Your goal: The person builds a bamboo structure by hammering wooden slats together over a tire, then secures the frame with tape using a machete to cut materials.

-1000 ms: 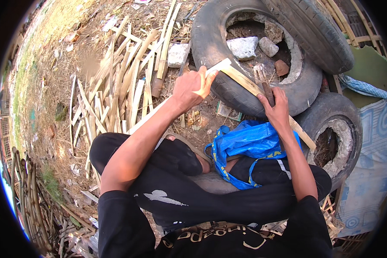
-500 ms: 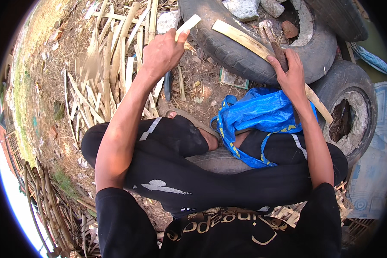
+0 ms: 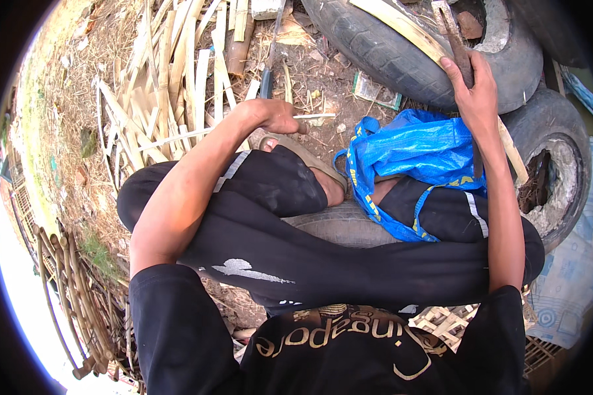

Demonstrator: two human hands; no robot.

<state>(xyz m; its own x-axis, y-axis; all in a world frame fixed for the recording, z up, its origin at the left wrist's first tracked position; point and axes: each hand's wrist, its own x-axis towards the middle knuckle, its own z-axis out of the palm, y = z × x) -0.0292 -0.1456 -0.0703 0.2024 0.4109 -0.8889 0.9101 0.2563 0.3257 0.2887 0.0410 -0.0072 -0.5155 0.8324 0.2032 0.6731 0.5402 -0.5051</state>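
I sit cross-legged in black trousers on a tyre. My left hand is down by my sandalled foot, fingers curled around a thin pale bamboo sliver. My right hand grips a rusty chopping knife whose blade lies along a long split bamboo slat. The slat rests across a big black tyre. A blue plastic bag lies on my lap under the right forearm.
A heap of split bamboo strips covers the ground at the upper left. A dark-handled tool lies beside it. A second tyre is at the right, stones in the big one, bundled canes lower left.
My left hand let go of the short bamboo piece it held up by the pile and came down beside my foot. The right hand stays on the knife at the slat.
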